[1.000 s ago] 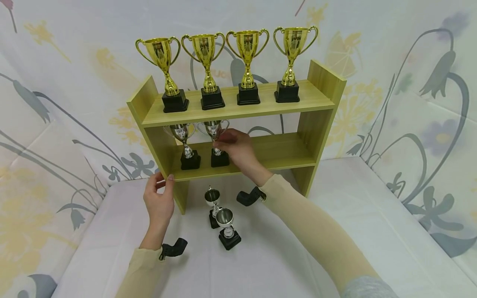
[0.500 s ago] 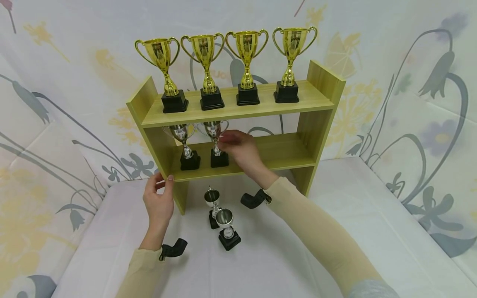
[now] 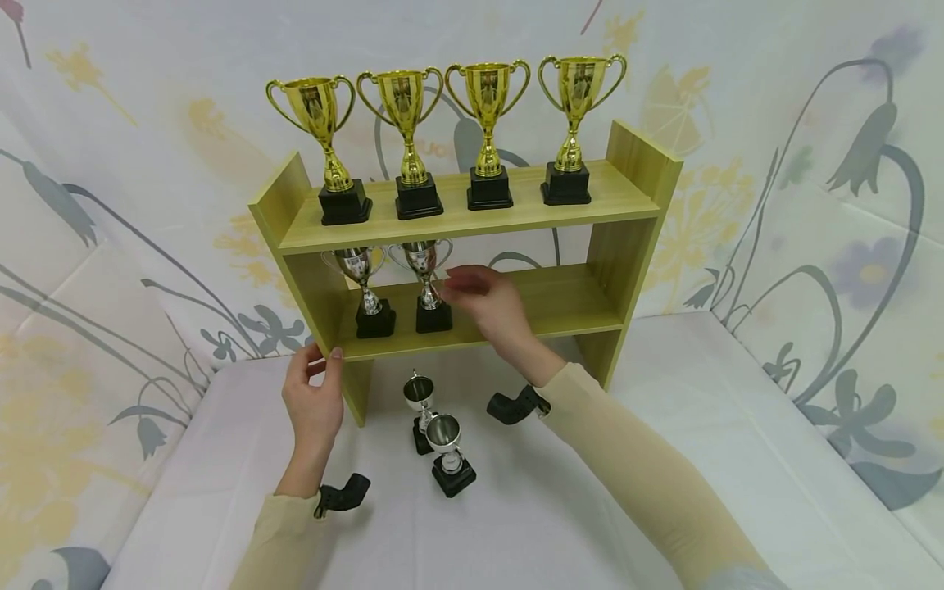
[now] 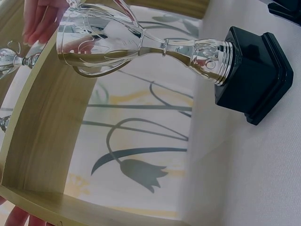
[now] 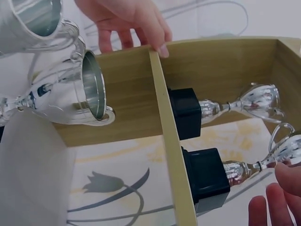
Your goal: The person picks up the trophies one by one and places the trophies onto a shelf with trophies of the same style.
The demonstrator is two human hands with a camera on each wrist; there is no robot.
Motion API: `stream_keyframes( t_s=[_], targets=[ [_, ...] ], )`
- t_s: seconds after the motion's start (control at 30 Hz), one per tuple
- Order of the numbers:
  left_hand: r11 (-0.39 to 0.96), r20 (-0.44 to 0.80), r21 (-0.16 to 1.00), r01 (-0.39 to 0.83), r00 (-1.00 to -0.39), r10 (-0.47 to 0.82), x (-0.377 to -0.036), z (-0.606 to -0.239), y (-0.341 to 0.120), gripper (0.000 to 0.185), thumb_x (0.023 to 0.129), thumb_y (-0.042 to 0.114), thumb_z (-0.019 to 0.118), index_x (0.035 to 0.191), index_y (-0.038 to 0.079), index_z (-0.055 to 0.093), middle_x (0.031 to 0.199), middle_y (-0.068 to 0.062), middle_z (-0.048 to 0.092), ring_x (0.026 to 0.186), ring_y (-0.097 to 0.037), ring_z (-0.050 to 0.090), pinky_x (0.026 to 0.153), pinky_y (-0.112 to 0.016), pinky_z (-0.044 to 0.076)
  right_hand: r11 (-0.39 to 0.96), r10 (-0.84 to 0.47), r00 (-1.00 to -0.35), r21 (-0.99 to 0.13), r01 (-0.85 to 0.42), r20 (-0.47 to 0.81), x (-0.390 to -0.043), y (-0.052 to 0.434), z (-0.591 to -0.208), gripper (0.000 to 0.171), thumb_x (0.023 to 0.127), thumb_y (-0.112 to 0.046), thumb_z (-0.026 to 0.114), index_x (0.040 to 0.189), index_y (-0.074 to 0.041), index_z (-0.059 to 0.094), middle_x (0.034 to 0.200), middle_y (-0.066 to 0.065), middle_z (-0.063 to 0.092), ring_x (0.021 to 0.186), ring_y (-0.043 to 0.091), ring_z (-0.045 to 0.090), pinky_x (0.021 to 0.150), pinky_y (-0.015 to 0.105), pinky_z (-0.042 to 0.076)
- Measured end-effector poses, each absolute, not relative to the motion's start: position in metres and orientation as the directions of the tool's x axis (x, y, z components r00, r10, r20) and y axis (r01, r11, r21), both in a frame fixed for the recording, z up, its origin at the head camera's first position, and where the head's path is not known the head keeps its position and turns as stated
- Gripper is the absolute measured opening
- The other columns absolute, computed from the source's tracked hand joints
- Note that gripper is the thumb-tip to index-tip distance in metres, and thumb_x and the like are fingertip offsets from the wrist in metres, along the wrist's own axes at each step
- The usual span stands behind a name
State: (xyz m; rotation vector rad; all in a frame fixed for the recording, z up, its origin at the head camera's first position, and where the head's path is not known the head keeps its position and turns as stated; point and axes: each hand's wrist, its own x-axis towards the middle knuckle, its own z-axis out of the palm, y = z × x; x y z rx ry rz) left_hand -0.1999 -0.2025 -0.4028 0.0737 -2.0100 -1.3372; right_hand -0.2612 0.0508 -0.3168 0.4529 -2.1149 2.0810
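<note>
Floral cloth backs the wooden shelf, whose left side the left hand grips, probably for steadiness; the right hand, fingers loosely parted, hovers beside the rightmost silver trophy inside it.

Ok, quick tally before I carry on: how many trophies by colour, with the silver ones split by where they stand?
Gold trophies, top shelf: 4
Silver trophies, lower shelf: 2
Silver trophies, table: 2
Total: 8

Gold trophies, silver trophies, flower-patterned backdrop.
</note>
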Motion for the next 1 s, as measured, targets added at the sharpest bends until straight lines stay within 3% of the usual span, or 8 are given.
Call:
stream_keyframes(
  t_s=[0.27, 0.67, 1.0],
  targets=[
    [0.455, 0.521, 0.828, 0.328, -0.750, -0.407, -0.200, -0.402, -0.202, 0.029, 0.099, 0.021, 0.060, 0.117, -0.002, 0.064, 0.110, -0.015, 0.062, 0.096, -0.015, 0.055, 0.071, -0.023, 0.046, 0.014, -0.116, -0.949, -0.955, -0.298, 0.294, -0.252, 0.055, -0.316, 0.031, 0.087, -0.008, 0.074, 0.117, -0.002, 0.069, 0.110, 0.010, 0.070, 0.103, 0.021, 0.064, 0.089, 0.035, 0.050],
    [0.447, 0.512, 0.834, 0.322, -0.754, -0.412, -0.199, -0.403, -0.202, 0.029, 0.099, 0.021, 0.061, 0.117, -0.001, 0.064, 0.109, -0.014, 0.062, 0.095, -0.017, 0.055, 0.072, -0.021, 0.046, 0.011, -0.145, -0.944, -0.953, -0.302, 0.298, -0.238, 0.060, -0.324, 0.026, 0.086, -0.002, 0.074, 0.112, 0.003, 0.070, 0.108, 0.013, 0.070, 0.098, 0.021, 0.065, 0.082, 0.029, 0.051],
    [0.451, 0.519, 0.830, 0.328, -0.751, -0.409, -0.200, -0.403, -0.203, 0.029, 0.099, 0.020, 0.061, 0.118, -0.001, 0.064, 0.110, -0.014, 0.062, 0.095, -0.015, 0.054, 0.072, -0.022, 0.047, -0.039, -0.176, -0.931, -0.947, -0.317, 0.319, -0.224, 0.066, -0.330, 0.025, 0.087, 0.002, 0.073, 0.111, 0.006, 0.069, 0.106, 0.015, 0.071, 0.096, 0.020, 0.067, 0.085, 0.030, 0.054]
  ],
)
